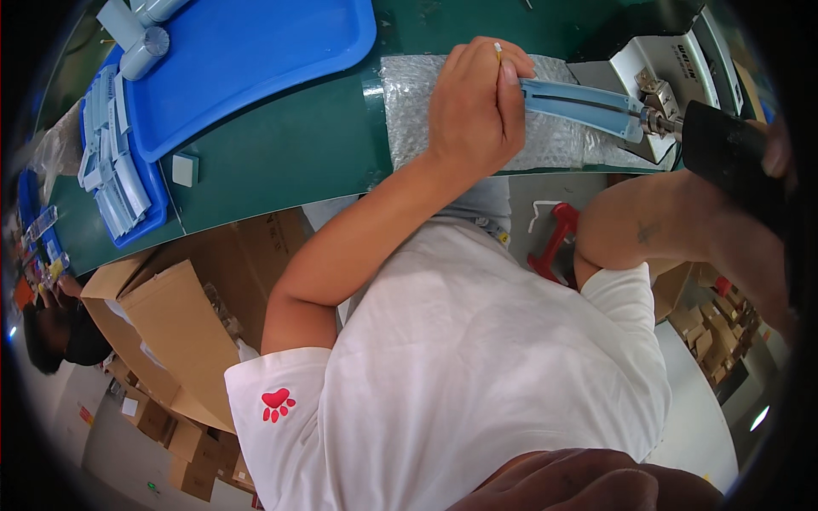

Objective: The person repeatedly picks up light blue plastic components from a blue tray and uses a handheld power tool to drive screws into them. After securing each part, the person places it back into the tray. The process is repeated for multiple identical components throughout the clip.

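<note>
Light-blue plastic strip (579, 104) lies across a sheet of bubble wrap (409, 102) on the green bench (290, 153), its far end meeting the tip of a black power driver (724, 149) by a small metal fixture (656, 64) at three o'clock. The left hand (473, 106) presses the strip's near end down, fingers (509, 85) curled closed over it. The right hand (780, 145) is wrapped around the driver's body. I'd judge this piece is mid-fastening, not finished. At nine o'clock from the strip, a blue tray (247, 60) and a row of similar pale-blue pieces (115, 179) (whether done or waiting, I cannot tell). Cardboard boxes (170, 332) sit below the bench.
</note>
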A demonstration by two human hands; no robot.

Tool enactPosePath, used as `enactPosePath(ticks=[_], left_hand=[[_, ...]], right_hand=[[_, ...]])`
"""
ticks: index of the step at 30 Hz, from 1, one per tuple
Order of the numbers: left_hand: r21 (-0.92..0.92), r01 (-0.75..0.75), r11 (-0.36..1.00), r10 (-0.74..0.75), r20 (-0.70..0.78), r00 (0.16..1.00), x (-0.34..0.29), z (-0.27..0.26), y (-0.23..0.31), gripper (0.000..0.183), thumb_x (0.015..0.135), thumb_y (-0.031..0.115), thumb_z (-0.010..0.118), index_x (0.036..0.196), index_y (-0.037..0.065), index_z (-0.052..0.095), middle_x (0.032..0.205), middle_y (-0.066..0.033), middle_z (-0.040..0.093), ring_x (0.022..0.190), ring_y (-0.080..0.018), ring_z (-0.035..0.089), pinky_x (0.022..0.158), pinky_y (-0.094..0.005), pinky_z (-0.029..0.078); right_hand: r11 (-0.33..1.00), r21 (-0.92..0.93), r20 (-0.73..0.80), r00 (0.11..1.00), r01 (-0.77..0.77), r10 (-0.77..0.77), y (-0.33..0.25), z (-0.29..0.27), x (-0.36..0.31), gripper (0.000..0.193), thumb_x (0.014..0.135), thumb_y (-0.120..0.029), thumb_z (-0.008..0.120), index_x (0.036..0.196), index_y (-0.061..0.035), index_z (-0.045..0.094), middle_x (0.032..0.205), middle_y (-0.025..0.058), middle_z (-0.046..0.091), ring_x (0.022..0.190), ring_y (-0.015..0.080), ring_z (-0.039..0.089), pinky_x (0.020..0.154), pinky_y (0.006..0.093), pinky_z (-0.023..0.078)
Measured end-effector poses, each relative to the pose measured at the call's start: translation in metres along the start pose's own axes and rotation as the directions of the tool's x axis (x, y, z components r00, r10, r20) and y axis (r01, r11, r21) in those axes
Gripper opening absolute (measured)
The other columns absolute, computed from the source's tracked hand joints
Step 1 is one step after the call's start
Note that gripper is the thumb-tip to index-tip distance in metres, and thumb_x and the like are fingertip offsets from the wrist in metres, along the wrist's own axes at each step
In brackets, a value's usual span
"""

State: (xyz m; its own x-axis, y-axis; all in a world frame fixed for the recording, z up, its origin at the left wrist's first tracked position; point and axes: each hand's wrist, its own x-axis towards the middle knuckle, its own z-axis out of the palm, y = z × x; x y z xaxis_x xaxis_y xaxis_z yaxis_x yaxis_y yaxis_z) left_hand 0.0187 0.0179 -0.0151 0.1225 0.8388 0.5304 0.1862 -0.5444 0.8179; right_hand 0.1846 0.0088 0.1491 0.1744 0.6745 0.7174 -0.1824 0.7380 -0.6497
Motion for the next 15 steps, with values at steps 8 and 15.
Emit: enactPosePath(ticks=[8,15], left_hand=[[-0.018,0.023,1.000,-0.023,0.006,1.000,0.002,-0.001,0.006,0.019,0.104,0.005,0.041,0.096,0.001,0.058,0.100,-0.0136,0.065,0.085,-0.0293,0.058,0.078,-0.0388,0.047],[0.000,0.104,0.995,-0.102,0.151,0.983,0.025,-0.023,0.014,0.017,0.103,0.003,0.043,0.098,0.000,0.059,0.096,-0.0159,0.064,0.084,-0.0338,0.059,0.077,-0.0424,0.047]], right_hand=[[0.997,0.064,-0.067,0.996,-0.054,0.058,-0.003,-0.011,0.000,0.096,0.082,-0.086,0.050,0.109,0.0054,0.058,0.091,0.0135,0.056,0.069,0.0238,0.056,0.064,0.0379,0.047],[0.993,-0.013,-0.162,0.980,0.116,-0.117,-0.023,-0.001,0.039,0.084,0.088,-0.077,0.048,0.107,0.0042,0.056,0.090,0.0120,0.056,0.065,0.0215,0.056,0.058,0.0353,0.049]])
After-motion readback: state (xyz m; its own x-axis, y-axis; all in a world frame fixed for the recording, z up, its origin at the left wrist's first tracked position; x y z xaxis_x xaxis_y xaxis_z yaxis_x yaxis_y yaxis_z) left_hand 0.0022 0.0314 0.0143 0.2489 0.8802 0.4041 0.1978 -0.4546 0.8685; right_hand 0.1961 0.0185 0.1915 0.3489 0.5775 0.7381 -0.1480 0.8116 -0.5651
